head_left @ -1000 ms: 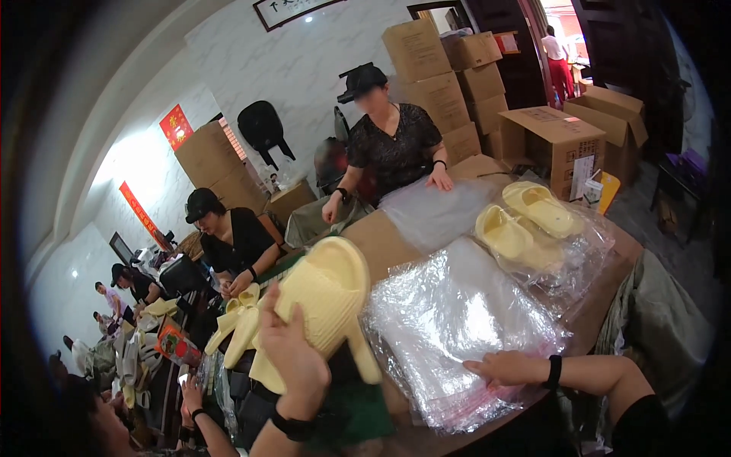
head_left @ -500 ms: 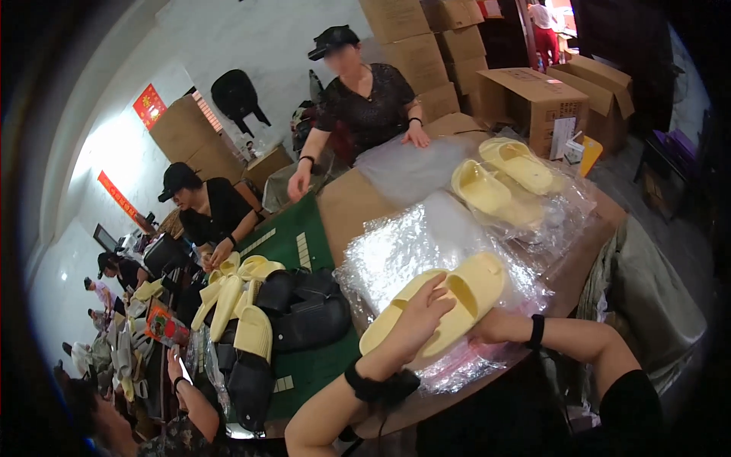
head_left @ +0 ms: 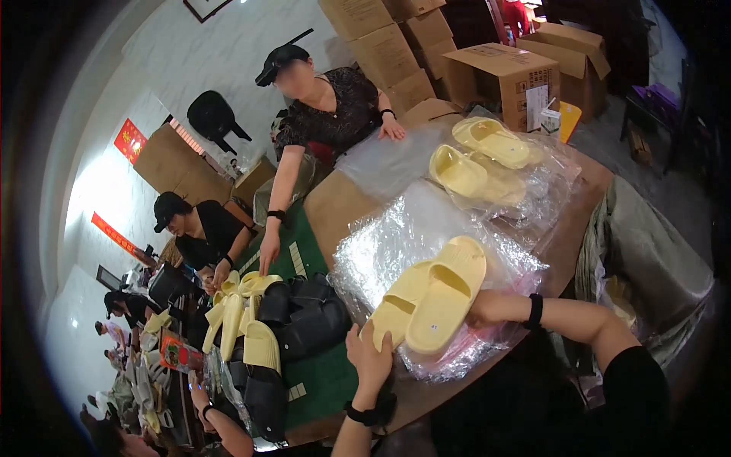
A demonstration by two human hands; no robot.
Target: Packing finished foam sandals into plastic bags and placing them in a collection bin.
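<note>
A pair of pale yellow slide slippers (head_left: 430, 297) lies side by side on a stack of clear plastic bags (head_left: 396, 240). My left hand (head_left: 371, 354) grips the near end of the left slipper. My right hand (head_left: 487, 308) rests at the right slipper's edge, touching the top bag beside it. Whether it pinches the bag is hidden by the slipper. A black band sits on each wrist.
Two more yellow slippers (head_left: 476, 156) in plastic lie at the table's (head_left: 343, 206) far end. Black and yellow slippers (head_left: 278, 335) pile on the green mat to the left. A person in black (head_left: 327, 114) leans over the far side. Cardboard boxes (head_left: 495, 68) stand behind.
My left hand has brought the yellow slippers down from in front of me onto the plastic bags. My right hand stayed on the bags beside them.
</note>
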